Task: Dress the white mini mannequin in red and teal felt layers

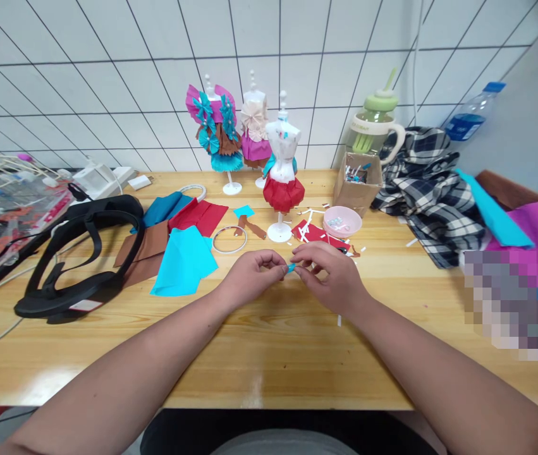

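Note:
A small piece of blue crepe paper [291,268] is pinched between the fingertips of both hands, just above the table. My left hand [258,273] grips it from the left, thumb against forefinger. From the other side my right hand [330,273] closes on it with thumb and fingers. Directly behind stands a white mini mannequin [282,148] on a round base, dressed in a puffed red paper skirt [284,194]. A pink bowl [342,222] with small beads lies beyond my right hand, beside white strips on red paper [313,232].
Left of my hands lie a ring [229,240], light-blue paper sheets [186,262], red paper [205,216] and a black headset frame [79,265]. Two dressed mannequins [221,136] stand by the wall. A cardboard box [358,186], green-lidded jug [373,123] and checked cloth [432,183] are at right.

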Available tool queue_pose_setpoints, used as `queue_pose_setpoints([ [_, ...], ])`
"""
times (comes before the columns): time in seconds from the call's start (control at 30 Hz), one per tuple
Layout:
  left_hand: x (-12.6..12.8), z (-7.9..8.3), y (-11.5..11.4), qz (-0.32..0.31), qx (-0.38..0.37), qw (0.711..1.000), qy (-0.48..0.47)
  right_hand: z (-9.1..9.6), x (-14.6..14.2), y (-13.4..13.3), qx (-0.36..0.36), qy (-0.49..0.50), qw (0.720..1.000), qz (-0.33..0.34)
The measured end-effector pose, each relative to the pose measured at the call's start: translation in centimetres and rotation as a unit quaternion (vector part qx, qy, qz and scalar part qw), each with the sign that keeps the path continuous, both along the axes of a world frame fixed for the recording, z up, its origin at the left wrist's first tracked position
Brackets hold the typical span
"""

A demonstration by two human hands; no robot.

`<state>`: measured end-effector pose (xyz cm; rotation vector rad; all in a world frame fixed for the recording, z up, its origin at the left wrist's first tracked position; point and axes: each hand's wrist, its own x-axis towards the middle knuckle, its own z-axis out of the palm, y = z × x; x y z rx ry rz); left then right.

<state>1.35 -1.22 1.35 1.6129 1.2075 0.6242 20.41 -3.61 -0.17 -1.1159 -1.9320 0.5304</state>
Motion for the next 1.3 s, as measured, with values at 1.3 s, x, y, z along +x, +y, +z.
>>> queue_pose_setpoints([
  [1.3, -0.3, -0.3, -0.1, -0.044, 0.217, 0.955, 0.2, -0.4, 0.1, 0.9, -0.164, 0.04, 0.984, -0.048],
])
